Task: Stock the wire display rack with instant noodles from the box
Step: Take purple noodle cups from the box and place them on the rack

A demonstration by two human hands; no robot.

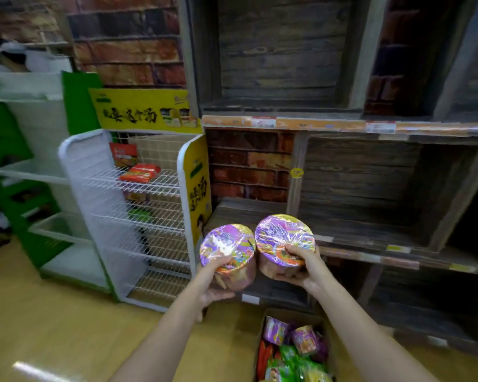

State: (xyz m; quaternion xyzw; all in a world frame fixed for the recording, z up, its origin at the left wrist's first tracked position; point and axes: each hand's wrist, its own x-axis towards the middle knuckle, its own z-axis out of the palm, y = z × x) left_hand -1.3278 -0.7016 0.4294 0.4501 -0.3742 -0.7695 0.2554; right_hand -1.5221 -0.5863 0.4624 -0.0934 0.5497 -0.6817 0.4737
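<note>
The box (290, 351) sits on the floor nearest the camera, with packets left inside. Above it, the left hand (218, 282) clasps one purple noodle bowl (228, 252) and the right hand (298, 264) another (283, 241) — both held clear of the box. This looks like the carrying step: next, swing left to the wire display rack (138, 216) and set them on a free tier — upright.

Both arms reach forward, left grip (214, 282) and right grip (301, 264) curled closed (thumbs on top), side by side.
</note>
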